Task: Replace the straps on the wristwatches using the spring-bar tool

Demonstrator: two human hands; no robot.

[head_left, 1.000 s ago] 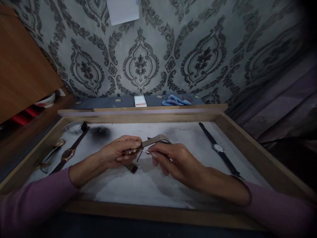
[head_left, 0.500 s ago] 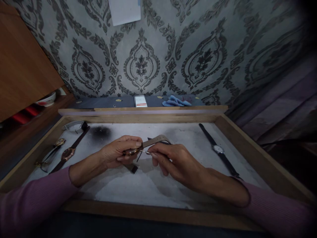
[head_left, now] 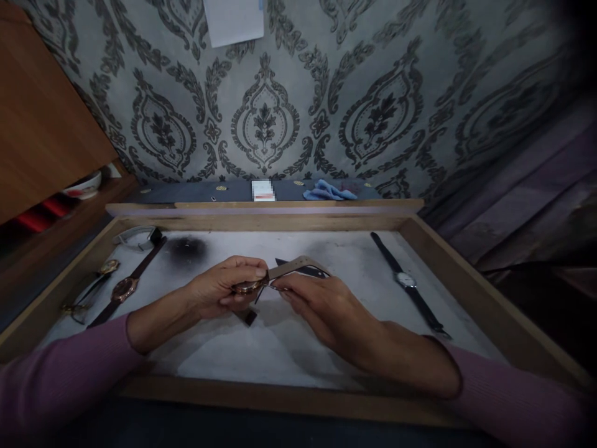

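My left hand (head_left: 228, 283) is closed around a wristwatch (head_left: 249, 287) with a gold-toned case and a grey-brown strap. One half of the strap (head_left: 293, 264) arches over toward my right hand; the other half, with a dark end, hangs below. Between thumb and fingers, my right hand (head_left: 326, 305) pinches a thin metal tool (head_left: 275, 287), whose tip points at the watch case near the strap joint. Most of that tool is hidden by the fingers, so its kind is unclear. Behind the strap, a dark pointed blade-like piece (head_left: 282, 264) lies on the white surface.
A wooden-rimmed tray (head_left: 280, 223) surrounds the work. On its left lie a brown-strapped watch (head_left: 125, 289), a gold watch (head_left: 109, 266) and a light-strapped watch (head_left: 135, 236). A black-strapped watch (head_left: 407, 280) lies right. A blue cloth (head_left: 329, 190) sits beyond the far rim.
My right hand has turned slightly, its fingers now closer together around the thin tool. The left hand keeps the watch in nearly the same place. The whole view has shifted a little.
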